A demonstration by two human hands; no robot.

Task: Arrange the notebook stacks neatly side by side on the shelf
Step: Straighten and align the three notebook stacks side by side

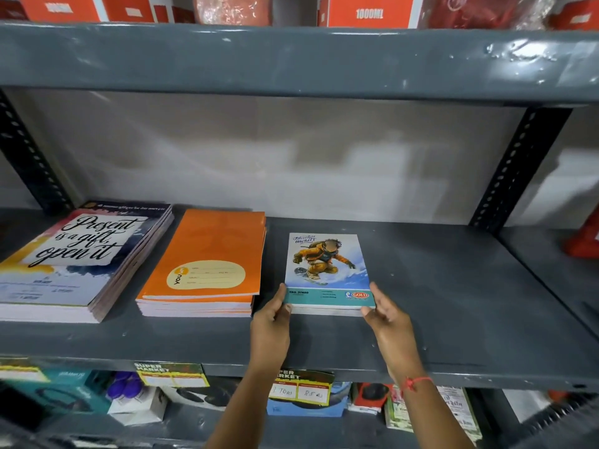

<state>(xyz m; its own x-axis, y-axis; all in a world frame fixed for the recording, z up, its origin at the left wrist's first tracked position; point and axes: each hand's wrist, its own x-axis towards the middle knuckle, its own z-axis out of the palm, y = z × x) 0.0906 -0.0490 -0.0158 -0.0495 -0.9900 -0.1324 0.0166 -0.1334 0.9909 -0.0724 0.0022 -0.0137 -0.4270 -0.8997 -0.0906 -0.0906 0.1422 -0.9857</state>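
Three notebook stacks lie on the grey metal shelf (453,303). At the left is a tall stack with a "Present is a gift, open it" cover (77,257). Beside it sits an orange stack (207,267). Right of that lies a smaller stack with a snowboarder cover (327,270). My left hand (272,322) grips that stack's near left corner, thumb on the cover. My right hand (389,325) holds its near right corner. A narrow gap separates the snowboarder stack from the orange one.
The shelf stretches bare to the right up to a perforated upright (515,170). Red boxes (369,11) stand on the shelf above. Below, price tags (301,388) hang on the shelf's front edge over boxed goods. A red object (583,241) sits at far right.
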